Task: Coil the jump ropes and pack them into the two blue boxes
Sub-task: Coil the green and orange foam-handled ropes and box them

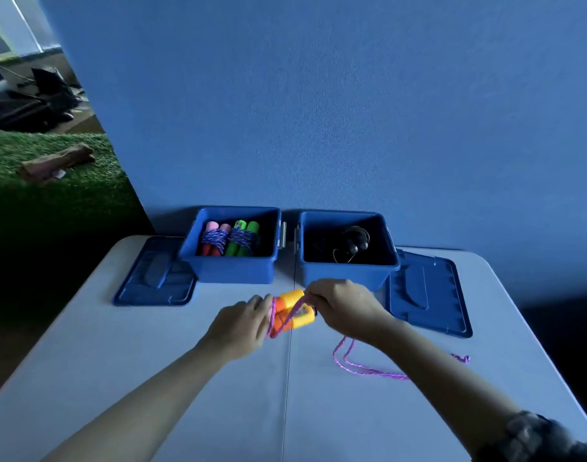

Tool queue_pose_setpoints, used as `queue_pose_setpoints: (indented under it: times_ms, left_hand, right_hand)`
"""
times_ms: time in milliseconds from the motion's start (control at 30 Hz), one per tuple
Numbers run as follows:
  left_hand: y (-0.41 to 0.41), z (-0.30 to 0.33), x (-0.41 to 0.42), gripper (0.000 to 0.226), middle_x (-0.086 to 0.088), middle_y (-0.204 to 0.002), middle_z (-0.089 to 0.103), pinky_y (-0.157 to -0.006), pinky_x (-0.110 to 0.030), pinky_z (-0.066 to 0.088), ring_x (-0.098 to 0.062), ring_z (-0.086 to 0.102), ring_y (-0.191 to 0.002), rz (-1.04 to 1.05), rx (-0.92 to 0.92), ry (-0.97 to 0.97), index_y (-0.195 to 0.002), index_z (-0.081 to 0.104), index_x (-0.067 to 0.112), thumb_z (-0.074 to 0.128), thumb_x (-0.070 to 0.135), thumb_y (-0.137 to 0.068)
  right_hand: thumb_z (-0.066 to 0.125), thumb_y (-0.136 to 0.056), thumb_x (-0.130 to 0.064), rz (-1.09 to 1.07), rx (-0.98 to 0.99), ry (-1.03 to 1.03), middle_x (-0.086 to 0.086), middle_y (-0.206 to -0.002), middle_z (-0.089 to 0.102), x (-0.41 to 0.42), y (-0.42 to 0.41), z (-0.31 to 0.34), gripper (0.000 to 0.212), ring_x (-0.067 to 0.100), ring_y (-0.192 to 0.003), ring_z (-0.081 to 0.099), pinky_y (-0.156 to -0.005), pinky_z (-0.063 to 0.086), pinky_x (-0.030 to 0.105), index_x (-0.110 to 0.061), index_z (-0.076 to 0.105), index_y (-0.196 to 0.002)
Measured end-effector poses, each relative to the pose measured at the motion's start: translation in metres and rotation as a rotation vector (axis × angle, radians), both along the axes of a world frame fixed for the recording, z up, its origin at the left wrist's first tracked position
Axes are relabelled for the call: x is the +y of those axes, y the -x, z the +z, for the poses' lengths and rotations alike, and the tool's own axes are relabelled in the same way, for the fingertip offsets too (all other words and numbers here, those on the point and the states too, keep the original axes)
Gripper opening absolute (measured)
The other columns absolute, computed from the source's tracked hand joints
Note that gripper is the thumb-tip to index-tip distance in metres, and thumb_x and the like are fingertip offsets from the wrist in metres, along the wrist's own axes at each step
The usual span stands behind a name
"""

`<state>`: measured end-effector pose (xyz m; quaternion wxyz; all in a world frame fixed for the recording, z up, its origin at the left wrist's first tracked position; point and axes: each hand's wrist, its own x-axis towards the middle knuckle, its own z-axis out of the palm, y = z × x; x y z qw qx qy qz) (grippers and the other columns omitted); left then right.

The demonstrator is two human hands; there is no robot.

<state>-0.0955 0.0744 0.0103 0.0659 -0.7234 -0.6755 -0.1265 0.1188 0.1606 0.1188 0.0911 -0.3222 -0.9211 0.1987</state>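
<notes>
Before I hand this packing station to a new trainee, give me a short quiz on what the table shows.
1. True or false: both blue boxes have their lids on.
2. Which box holds the pink and green-handled ropes: A left, B right?
3. What colour is the loose cord on the table?

Key:
1. False; the left box and right box stand open.
2. A.
3. Purple; the cord trails from the handles in the left hand and right hand.

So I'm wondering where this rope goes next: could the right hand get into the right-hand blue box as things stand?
Probably yes: the right blue box is open, its lid off beside it, just beyond the right hand, though that hand holds the purple rope.
</notes>
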Motion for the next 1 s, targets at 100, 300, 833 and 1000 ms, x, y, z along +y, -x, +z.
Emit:
queue_pose_setpoints:
  times_ms: [100,300,833,1000]
  left_hand:
    - [-0.015,-0.004,-0.016,0.041,-0.003,-0.092,0.064,-0.039,-0.028,0.046,-0.023,0.061,-0.057,-0.151,-0.009,-0.002,-0.125,0.05,0.012,0.037,0.032,-0.092]
    - [-0.034,0.01,-0.033,0.044,-0.007,-0.103,0.064,-0.054,-0.029,0.052,-0.02,0.062,-0.072,-0.367,-0.134,-0.017,-0.129,0.048,0.007,0.028,0.035,-0.102]
    - [-0.031,0.055,-0.001,0.069,-0.004,-0.117,0.062,-0.076,-0.034,0.054,-0.02,0.063,-0.097,0.224,-0.617,-0.301,-0.134,0.049,0.014,0.047,0.061,-0.082]
    - [-0.015,0.053,0.012,0.073,-0.009,-0.112,0.059,-0.066,-0.035,0.052,-0.03,0.064,-0.092,0.396,-0.478,-0.283,-0.14,0.043,0.018,0.039,0.063,-0.082]
  right_hand:
    - [0.048,-0.095,-0.034,-0.015,-0.006,0.093,-0.001,-0.092,0.066,0.018,0.0,-0.01,0.021,0.023,-0.086,0.059,-0.072,0.048,0.036,-0.02,0.063,-0.091]
    - [0.053,-0.094,-0.029,0.023,-0.041,0.272,-0.002,-0.096,0.069,0.038,0.002,-0.041,0.018,0.015,-0.088,0.063,-0.08,0.052,0.038,-0.02,0.068,-0.097]
    - [0.056,-0.093,-0.023,-0.255,0.248,0.721,-0.007,-0.052,0.042,0.014,-0.011,-0.081,0.02,0.005,-0.044,0.033,-0.046,0.03,0.015,-0.028,0.073,-0.082]
    - [0.055,-0.094,-0.029,-0.198,0.232,0.634,-0.008,-0.054,0.042,-0.018,-0.007,-0.082,0.018,0.006,-0.049,0.033,-0.05,0.03,0.02,-0.034,0.071,-0.087]
